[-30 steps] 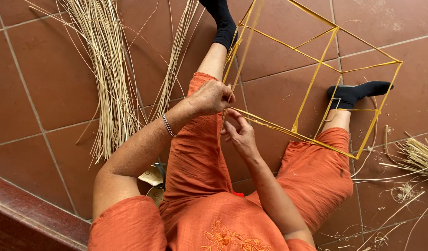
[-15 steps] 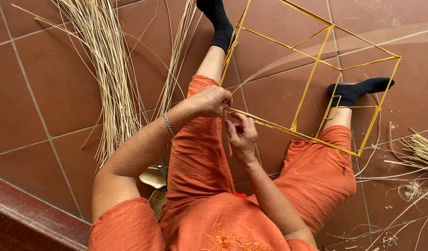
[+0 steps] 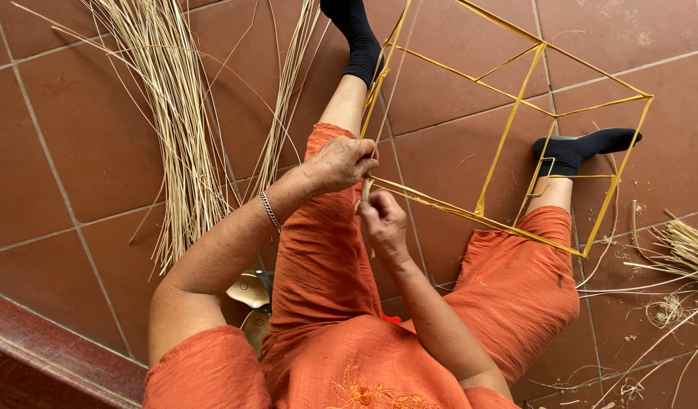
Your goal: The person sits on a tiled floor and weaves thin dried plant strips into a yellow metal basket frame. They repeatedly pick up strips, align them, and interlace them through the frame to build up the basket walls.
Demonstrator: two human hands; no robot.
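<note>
A box-shaped frame of thin yellow sticks [image 3: 515, 113] stands on the red tile floor between my outstretched legs in orange trousers and black socks. My left hand [image 3: 341, 163], with a metal bracelet at the wrist, grips the frame's near corner. Just below it, my right hand [image 3: 383, 223] pinches a thin pale strip [image 3: 365, 189] at that same corner. Both hands touch the frame where the sticks meet.
A long bundle of pale straw strips [image 3: 174, 113] lies on the floor at left, with a thinner bunch [image 3: 284, 98] beside my left leg. More loose strips and scraps [image 3: 682, 250] lie at right. Tan sandals [image 3: 250, 291] sit under my left arm. A dark red ledge [image 3: 46, 348] runs bottom left.
My right hand has shifted slightly up along the strip toward the corner. The left hand keeps its grip on the frame, which has barely moved.
</note>
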